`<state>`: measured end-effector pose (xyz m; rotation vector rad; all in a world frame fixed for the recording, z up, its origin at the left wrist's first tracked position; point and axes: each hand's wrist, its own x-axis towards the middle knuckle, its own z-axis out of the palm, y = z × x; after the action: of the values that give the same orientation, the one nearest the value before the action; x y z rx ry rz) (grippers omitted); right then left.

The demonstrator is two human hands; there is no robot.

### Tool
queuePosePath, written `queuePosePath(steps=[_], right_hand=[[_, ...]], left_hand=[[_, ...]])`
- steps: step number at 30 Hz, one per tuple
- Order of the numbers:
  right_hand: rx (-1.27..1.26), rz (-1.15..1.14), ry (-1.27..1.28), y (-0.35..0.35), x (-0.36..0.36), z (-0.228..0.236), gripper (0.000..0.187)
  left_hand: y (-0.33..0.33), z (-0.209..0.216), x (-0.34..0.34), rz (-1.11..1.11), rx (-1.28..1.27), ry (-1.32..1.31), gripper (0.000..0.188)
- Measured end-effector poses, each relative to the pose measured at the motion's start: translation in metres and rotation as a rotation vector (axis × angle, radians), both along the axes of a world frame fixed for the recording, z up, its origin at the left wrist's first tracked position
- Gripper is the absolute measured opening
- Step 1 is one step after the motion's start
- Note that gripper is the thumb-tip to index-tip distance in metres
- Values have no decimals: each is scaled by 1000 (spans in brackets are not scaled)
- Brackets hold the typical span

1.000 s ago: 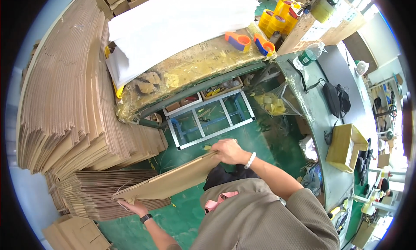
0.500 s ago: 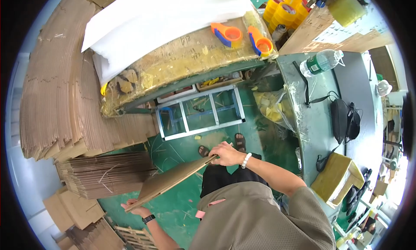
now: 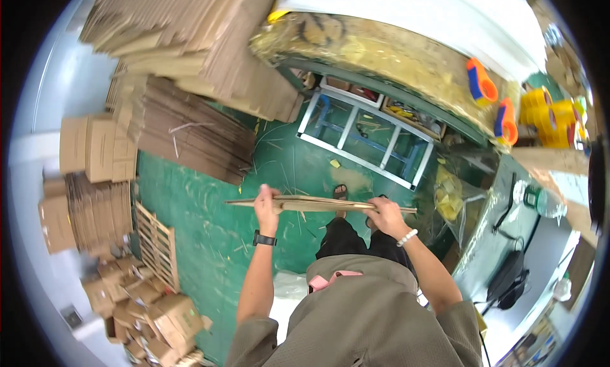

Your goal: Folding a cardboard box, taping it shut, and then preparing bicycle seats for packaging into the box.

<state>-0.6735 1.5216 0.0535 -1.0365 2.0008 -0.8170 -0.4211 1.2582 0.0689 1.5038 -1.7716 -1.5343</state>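
Cardboard [image 3: 321,205], one flat folded piece: held nearly edge-on above the green floor [image 3: 210,240], before my waist. Left hand [image 3: 267,208] and right hand [image 3: 389,218]: each closed on it near an end. Handling, my estimate: light, fairly stiff, apt to crease; best held near both ends. Since the earlier frame: cardboard swung from a slant to nearly level; wooden pallet [image 3: 171,258] more fully in view

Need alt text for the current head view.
A person's left hand and right hand hold flat cardboard, seen nearly edge-on from above, over a green floor. Cardboard stacks fill the upper left; a workbench with two tape dispensers spans the upper right.
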Motion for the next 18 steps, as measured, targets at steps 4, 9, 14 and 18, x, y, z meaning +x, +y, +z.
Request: queuePosePath(steps=[4, 9, 14, 18], right_hand=[[53, -8, -16, -5, -6, -7, 32], [155, -16, -21, -23, -7, 4, 40], [120, -32, -27, -74, 2, 53, 46], [-144, -49, 3, -128, 10, 89, 37]], left_hand=[[7, 23, -5, -58, -78, 231, 36], [-5, 35, -9, -434, -569, -46, 57], [-28, 29, -14, -557, -498, -42, 48], [-16, -2, -31, -666, -374, 63, 36]])
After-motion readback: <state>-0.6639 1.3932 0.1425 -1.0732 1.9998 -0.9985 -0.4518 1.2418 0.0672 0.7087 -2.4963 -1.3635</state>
